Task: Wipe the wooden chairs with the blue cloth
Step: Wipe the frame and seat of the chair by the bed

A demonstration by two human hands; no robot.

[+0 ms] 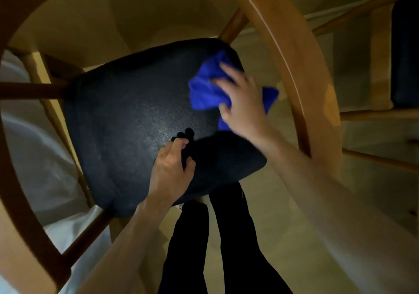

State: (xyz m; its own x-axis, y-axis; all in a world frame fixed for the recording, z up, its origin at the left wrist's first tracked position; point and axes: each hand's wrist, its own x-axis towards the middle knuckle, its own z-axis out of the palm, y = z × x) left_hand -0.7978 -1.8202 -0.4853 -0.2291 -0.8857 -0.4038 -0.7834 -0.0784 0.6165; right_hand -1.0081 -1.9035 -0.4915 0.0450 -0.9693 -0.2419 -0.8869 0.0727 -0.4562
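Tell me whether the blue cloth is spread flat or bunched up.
Bunched up. The blue cloth sits crumpled in folds under the right hand on the dark seat.

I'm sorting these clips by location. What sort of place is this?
Probably a dining area indoors, though that is a guess: a wooden chair with a dark padded seat, a second chair to the right, and white cloth, perhaps a tablecloth, at left.

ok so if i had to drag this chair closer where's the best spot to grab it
Probably the curved wooden armrest rail on the right, taken from above: it is bare and looks slim enough for fingers to wrap. The dark seat is broad and flat, offering no such hold.
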